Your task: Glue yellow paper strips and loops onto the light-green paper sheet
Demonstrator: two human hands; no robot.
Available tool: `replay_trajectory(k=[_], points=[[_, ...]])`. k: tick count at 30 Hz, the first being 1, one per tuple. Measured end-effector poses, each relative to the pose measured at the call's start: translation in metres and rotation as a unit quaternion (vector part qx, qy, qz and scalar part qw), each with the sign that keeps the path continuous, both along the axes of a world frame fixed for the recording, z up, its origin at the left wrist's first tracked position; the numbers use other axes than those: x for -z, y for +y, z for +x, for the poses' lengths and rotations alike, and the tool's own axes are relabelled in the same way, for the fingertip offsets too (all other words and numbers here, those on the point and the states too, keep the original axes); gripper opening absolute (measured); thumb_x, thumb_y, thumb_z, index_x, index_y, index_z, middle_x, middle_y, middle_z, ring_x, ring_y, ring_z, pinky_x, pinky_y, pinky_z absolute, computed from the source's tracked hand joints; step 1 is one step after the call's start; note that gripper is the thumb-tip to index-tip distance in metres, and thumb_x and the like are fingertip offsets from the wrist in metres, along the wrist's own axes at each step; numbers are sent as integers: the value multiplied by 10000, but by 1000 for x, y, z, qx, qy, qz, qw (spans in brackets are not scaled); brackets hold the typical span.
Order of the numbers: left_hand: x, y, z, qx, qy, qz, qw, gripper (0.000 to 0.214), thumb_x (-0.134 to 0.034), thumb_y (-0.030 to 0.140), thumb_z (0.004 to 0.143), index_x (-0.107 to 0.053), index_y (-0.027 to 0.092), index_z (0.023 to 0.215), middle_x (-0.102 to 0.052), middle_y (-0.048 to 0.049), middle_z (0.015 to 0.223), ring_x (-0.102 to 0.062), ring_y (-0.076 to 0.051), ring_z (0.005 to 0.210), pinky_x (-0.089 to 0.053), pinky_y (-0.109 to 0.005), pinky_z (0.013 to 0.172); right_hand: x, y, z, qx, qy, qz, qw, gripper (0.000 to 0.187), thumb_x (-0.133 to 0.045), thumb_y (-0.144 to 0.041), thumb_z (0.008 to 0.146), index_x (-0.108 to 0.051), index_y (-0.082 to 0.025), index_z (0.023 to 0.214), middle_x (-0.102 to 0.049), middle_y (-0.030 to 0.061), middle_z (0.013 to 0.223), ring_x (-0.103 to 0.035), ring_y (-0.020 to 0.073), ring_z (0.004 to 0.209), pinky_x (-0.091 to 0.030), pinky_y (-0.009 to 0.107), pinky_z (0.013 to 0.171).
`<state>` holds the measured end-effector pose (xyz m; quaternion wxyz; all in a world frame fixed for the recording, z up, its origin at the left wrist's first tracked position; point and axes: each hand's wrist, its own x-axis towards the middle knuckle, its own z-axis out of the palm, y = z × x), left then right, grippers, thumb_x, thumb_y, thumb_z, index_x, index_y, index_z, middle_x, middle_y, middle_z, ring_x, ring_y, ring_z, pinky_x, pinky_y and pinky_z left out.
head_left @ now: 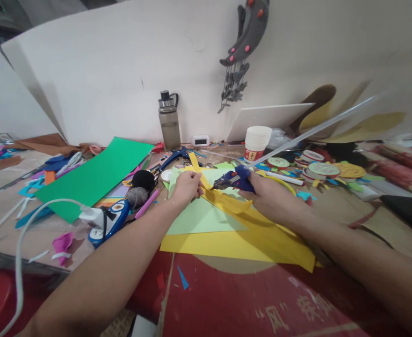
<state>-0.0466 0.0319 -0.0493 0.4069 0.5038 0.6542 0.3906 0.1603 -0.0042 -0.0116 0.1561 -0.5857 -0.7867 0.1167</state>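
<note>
My left hand (187, 186) pinches a yellow strip (194, 163) whose end sticks up past my fingers. In my right hand (263, 193) is a blue hot glue gun (236, 180), with a long clear glue stick (307, 133) reaching out of its back to the upper right. The gun's nozzle points left and is at the strip, close to my left fingertips; whether it touches cannot be made out. Below both hands lie a pale green sheet (195, 220) and a larger yellow sheet (227, 247). A curled yellow piece (232, 204) rests on top of them.
To the left lie a green sheet (100, 173), yarn balls (139, 196) and a blue power strip (112, 220) with a white cable (18, 262). A water bottle (169, 124), a small clock (200, 140) and paper cups (256, 140) stand behind. Round discs (323, 171) are at right.
</note>
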Motion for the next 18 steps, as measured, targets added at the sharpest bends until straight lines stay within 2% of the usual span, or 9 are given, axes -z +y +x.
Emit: replay_trajectory(k=[6,12,18], points=[[0,1,0,-2,9,2,1000,285,-454,325,881,-488,167,646,-520,15,404,-366,-64,279,-229,-182,343,3,3,-6,-12,-8,-22,1000,248,-488,-337,864,-505,-175,1050,-658,118,906,-611,220,758,-369,265,586],[-5,-2,2,-7,7,-9,1000,286,-454,315,889,-469,170,643,-517,21,396,-362,-60,277,-229,-179,347,-6,-4,-4,-2,-37,-16,999,230,-462,-329,871,-521,-177,1034,-668,135,936,-629,245,804,-379,277,602],[-2,-1,2,-6,17,-1,1000,275,-460,302,879,-483,170,639,-520,15,399,-374,-69,281,-235,-186,345,-4,-3,-8,-12,-42,-16,999,252,-469,-280,863,-499,-161,1082,-671,140,973,-630,249,834,-378,278,602]])
